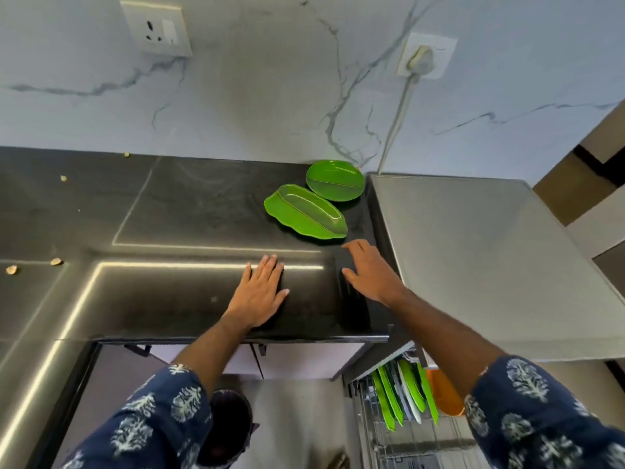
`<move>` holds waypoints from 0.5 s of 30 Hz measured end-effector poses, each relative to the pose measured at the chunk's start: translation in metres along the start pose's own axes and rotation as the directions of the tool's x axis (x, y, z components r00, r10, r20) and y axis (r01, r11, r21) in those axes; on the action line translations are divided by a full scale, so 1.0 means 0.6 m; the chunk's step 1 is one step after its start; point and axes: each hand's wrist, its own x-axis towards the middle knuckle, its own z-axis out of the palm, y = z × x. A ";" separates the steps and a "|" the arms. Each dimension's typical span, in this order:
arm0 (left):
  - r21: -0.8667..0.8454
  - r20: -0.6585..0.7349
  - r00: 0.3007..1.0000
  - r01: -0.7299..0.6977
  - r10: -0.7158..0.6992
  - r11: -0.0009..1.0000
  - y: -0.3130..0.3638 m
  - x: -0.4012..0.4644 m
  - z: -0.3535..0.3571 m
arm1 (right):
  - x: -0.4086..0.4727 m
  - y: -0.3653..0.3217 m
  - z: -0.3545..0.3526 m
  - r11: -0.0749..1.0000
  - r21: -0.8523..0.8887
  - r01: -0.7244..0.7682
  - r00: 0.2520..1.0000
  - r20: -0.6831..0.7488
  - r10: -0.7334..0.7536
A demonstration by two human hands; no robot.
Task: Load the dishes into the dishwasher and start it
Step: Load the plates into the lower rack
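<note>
Flanking green plates (306, 211): dishwasher top (473, 252), wall cord (395, 126)

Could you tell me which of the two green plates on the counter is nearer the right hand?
The long leaf-shaped plate; the rounder plate lies farther back, by the wall.

dark stone counter (189, 204) with some nut shells (56, 262) scattered left, marble wall, a socket (156, 28), plus a plugged-in cord (397, 116).

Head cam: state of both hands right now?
Left hand: open, flat on the black countertop, holding nothing.
Right hand: open, fingers extended toward the leaf-shaped green plate, holding nothing.
</note>
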 end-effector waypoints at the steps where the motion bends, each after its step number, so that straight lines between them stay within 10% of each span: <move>1: -0.006 -0.020 1.000 0.011 -0.011 1.000 -0.003 0.000 0.012 | 0.029 0.004 0.006 1.000 -0.020 -0.009 1.000 0.001 0.009; 6: -0.032 -0.128 0.992 0.006 -0.010 0.999 -0.005 0.000 0.027 | 0.170 0.030 0.033 0.967 0.104 -0.233 0.950 -0.188 0.249; 15: -0.052 -0.145 0.988 0.038 -0.045 0.998 -0.011 0.005 0.037 | 0.259 0.068 0.063 0.762 0.484 -0.431 0.879 0.036 0.475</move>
